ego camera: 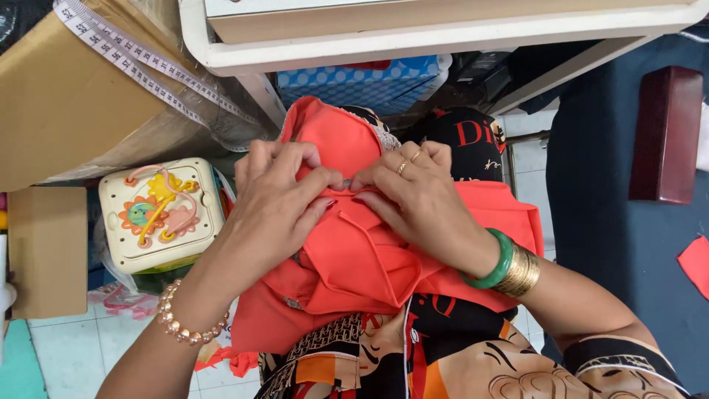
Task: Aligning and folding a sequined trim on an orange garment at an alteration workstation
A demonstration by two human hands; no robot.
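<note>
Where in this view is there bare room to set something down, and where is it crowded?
Bare floor tile shows lower left, below the toy box. The cardboard sheet is bare below the measuring tape. It is crowded in the middle, where left hand and right hand grip the orange garment.

Landmark: white table edge [443, 33] across the top;
Below it: blue polka-dot box [362, 81];
Left of it: cardboard box [66, 96] with measuring tape [140, 63]; a cream toy box [161, 214] lower;
Floor: pale tiles [74, 355];
Right: dark maroon block [668, 133]
</note>
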